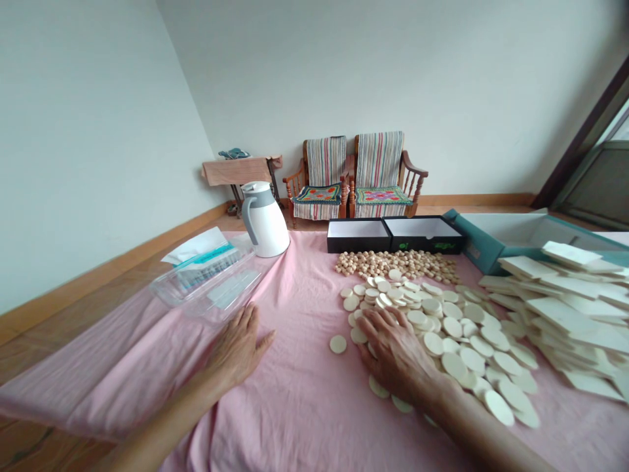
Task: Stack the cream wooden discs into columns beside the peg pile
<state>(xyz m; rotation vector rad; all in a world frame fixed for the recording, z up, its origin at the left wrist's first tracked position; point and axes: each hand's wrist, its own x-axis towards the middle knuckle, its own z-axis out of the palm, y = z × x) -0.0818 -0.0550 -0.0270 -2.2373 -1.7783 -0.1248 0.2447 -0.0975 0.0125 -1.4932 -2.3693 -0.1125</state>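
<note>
My left hand (237, 349) lies flat and open on the pink cloth (295, 406), holding nothing, just in front of a clear plastic box (209, 283). My right hand (396, 351) rests palm down with fingers spread on a heap of cream round discs (457, 341), at the heap's left edge. One disc (337, 344) lies apart to the left of that hand. Behind the discs is a pile of small tan beads (398, 264).
A white jug (264, 219) stands at the back left. Two open black boxes (396, 235) sit behind the beads. Cream rectangular slabs (570, 301) are stacked at right, beside a teal box (496, 239). Two wooden chairs (354, 177) stand by the wall.
</note>
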